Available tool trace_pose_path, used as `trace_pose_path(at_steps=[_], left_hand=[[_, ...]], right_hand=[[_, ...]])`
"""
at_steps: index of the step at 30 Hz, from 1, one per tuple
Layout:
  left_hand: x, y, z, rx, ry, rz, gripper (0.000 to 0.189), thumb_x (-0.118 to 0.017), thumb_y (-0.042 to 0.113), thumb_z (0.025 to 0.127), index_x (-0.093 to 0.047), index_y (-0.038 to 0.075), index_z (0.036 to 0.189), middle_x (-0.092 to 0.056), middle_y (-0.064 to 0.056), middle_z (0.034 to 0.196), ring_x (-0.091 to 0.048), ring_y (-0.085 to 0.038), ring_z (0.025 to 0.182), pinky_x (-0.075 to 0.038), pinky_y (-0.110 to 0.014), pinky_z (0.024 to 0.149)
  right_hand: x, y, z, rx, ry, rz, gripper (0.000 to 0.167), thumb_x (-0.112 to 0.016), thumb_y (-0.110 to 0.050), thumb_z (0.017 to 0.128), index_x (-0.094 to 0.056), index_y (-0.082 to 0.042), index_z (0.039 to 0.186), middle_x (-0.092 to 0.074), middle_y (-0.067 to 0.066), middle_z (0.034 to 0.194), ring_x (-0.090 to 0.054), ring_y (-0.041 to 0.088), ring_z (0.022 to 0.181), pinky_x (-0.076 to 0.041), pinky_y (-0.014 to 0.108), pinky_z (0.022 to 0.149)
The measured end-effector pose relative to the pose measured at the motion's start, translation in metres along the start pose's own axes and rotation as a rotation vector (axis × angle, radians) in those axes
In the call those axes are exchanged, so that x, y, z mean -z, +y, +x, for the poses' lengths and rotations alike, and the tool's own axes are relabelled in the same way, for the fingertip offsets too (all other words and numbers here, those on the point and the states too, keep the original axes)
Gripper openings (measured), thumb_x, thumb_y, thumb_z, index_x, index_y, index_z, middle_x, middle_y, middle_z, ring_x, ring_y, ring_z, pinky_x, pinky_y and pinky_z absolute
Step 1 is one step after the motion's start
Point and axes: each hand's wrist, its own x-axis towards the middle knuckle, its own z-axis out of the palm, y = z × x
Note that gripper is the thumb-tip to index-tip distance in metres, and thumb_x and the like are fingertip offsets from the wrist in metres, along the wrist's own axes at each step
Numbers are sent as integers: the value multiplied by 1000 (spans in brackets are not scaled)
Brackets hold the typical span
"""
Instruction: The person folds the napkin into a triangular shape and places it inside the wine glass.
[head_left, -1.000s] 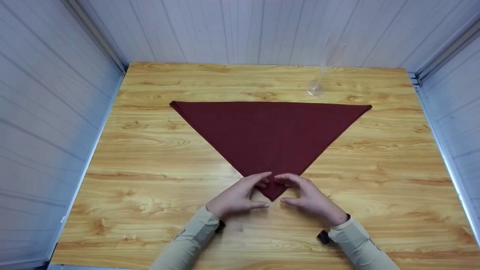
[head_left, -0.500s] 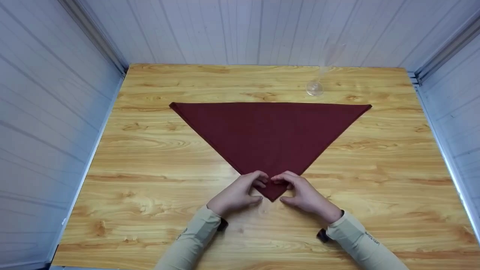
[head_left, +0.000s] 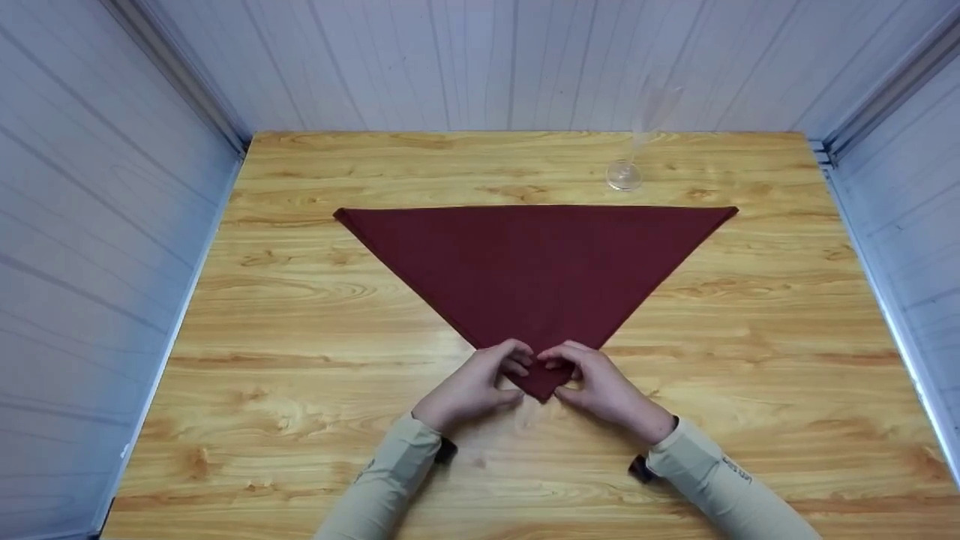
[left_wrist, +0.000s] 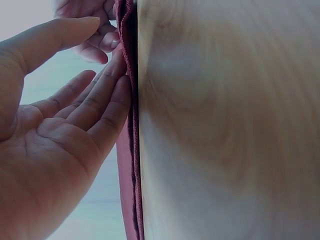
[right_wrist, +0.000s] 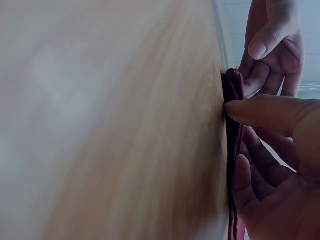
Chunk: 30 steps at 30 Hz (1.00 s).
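Note:
A dark red cloth [head_left: 532, 270], folded into a triangle, lies flat with one corner pointing toward me. My left hand [head_left: 471, 386] rests its fingertips on the cloth left of that corner, thumb apart from it. In the left wrist view, the left fingers [left_wrist: 95, 107] look nearly straight against the layered edge. On the other side, my right hand [head_left: 611, 390] has bent fingers on the cloth's top. Its thumb [right_wrist: 250, 111] touches the cloth's edge near the corner, with a gap between thumb and fingers. Neither hand visibly pinches the cloth.
A clear stemmed glass [head_left: 624, 175] stands behind the cloth, toward the back right of the wooden table [head_left: 300, 322]. Pale panelled walls [head_left: 465, 67] enclose the table at the back and both sides.
The right thumb has moved in to touch the cloth's edge near the corner. The left thumb has drawn back slightly from the corner. The cloth and glass keep their places.

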Motion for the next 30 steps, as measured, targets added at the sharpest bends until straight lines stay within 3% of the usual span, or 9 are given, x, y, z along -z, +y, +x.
trace_pose_path(at_steps=[9,14,25,30], left_hand=[[0,-2,0,8,43,-37,51,-72,-9,78,-50,2,123,-60,-13,116,-61,-25,104,-49,-36,89],[-3,-2,3,-1,69,12,55,-73,-13,74,-51,3,123,-61,-12,113,-62,-22,99,-51,-33,85],[-10,1,8,9,213,88,36,-66,-10,84,-53,0,116,-65,-12,99,-65,-17,84,-53,-24,75],[-12,3,10,23,279,70,31,-64,-11,84,-53,-1,111,-66,-10,93,-65,-15,78,-54,-24,71]], right_hand=[[-2,0,2,-69,45,78,31,-70,1,83,-66,-12,111,-65,-2,99,-59,14,88,-48,31,68],[-2,-2,3,-106,50,108,25,-70,-2,85,-66,-12,109,-68,-3,93,-60,14,82,-47,27,66],[-3,-4,5,-207,134,163,13,-70,-6,87,-65,-9,98,-67,-1,88,-61,15,80,-46,24,60],[-3,-3,6,-212,170,195,9,-70,-3,87,-63,-9,88,-65,3,87,-62,18,82,-48,25,63]])
